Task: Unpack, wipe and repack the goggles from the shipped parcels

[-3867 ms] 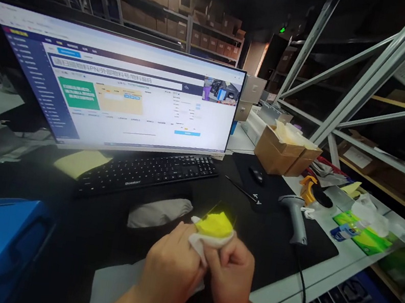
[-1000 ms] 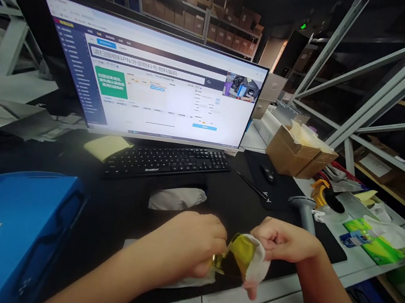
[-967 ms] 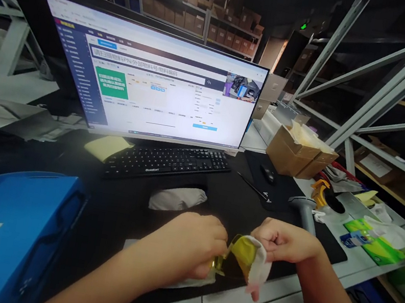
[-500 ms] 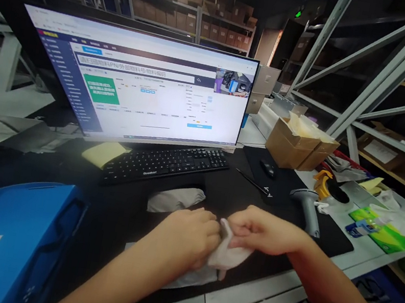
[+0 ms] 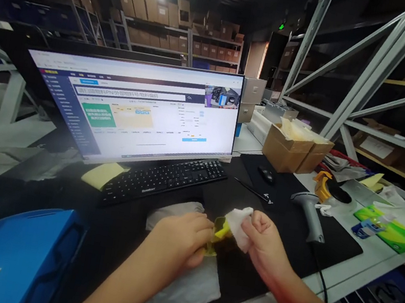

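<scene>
My left hand [image 5: 184,235] is closed on a small yellow item [image 5: 220,231] that looks partly see-through; its exact kind I cannot make out. In my right hand [image 5: 267,240] a crumpled white tissue [image 5: 240,225] is pinched between thumb and fingers, right beside the yellow item. Whether tissue and item touch is hard to tell. Beneath my left hand and forearm lies a grey plastic bag [image 5: 189,286], flat on the black desk mat, its middle covered by the hand.
A monitor [image 5: 167,130] and black keyboard [image 5: 167,179] stand ahead. To the left is a blue box [image 5: 15,249]. On the right are a barcode scanner [image 5: 310,218], a mouse [image 5: 266,174], a tissue pack [image 5: 387,229], a blue-labelled bottle [image 5: 370,226] and open cardboard boxes [image 5: 288,150].
My right hand has drawn the tissue up and slightly away from my left hand. The yellow item now shows between them. The camera view has tilted upward.
</scene>
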### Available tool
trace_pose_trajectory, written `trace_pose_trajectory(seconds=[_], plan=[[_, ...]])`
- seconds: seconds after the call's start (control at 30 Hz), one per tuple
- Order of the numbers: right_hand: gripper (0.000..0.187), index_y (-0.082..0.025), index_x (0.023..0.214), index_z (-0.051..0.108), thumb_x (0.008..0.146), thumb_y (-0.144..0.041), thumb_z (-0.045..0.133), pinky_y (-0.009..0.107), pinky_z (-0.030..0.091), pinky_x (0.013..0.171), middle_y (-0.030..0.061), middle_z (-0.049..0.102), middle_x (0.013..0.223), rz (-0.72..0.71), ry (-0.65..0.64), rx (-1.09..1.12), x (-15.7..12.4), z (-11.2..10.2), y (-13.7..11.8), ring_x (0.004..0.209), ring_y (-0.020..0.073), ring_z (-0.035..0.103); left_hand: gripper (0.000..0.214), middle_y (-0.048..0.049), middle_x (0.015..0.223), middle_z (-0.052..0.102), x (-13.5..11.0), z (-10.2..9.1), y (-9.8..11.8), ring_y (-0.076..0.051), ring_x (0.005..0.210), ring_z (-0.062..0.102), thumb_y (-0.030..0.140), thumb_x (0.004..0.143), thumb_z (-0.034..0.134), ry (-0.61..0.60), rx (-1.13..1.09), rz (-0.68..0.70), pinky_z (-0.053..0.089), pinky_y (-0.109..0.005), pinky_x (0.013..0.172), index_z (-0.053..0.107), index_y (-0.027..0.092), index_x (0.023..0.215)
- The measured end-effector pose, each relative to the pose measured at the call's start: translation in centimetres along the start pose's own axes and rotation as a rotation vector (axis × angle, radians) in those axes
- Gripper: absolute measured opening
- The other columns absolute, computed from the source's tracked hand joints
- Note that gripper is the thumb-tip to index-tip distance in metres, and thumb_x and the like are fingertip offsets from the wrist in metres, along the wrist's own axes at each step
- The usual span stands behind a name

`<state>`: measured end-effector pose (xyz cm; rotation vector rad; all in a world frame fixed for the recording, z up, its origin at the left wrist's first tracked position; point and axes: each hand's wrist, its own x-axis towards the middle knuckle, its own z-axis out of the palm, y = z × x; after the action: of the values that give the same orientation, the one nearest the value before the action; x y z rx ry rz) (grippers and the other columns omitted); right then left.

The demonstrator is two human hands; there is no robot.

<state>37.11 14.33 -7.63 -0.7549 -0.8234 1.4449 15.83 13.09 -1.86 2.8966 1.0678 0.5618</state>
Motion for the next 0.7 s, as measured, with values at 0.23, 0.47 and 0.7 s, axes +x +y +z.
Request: trace_pose_trajectory(seconds=[0.23,0.47,0.7], plan=[[0.050,-0.022,0.060,0.031,0.072,-0.034,0.079,0.021,0.030,0.048,-0.0082,0.035,0.055,-0.186,0.127,-0.174,-1.2,3.1,1.9,0.050,0.0083,0.031,0.030,-0.0057,0.112,0.074,-0.1,0.9,0.6,-0.027,0.102,0.070,0.007,0.073,0.069,0.189,0.217,-0.081,0.062,-0.036,0.079,0.067,0.018,0.101],[0.038,-0.020,0.052,0.037,0.074,-0.016,0.068,0.029,0.040,0.070,-0.0050,0.045,0.052,-0.651,-0.105,-0.729,0.7,5.9,1.6,0.065,0.0145,0.048,0.016,-0.0081,0.094,0.074,-0.6,0.6,0.7,-0.027,0.081,0.071,0.018,0.079,0.068,0.421,0.331,-0.244,0.056,-0.033,0.061,0.066,0.016,0.095],[0.036,-0.020,0.055,0.033,0.076,-0.011,0.061,0.024,0.035,0.058,-0.0053,0.044,0.053,-0.751,-0.327,-0.786,2.4,8.5,0.4,0.059,0.0123,0.046,0.027,-0.0068,0.096,0.071,-0.9,0.7,0.4,-0.023,0.080,0.070,0.004,0.072,0.064,0.540,0.118,-0.425,0.055,-0.029,0.067,0.066,0.017,0.095]])
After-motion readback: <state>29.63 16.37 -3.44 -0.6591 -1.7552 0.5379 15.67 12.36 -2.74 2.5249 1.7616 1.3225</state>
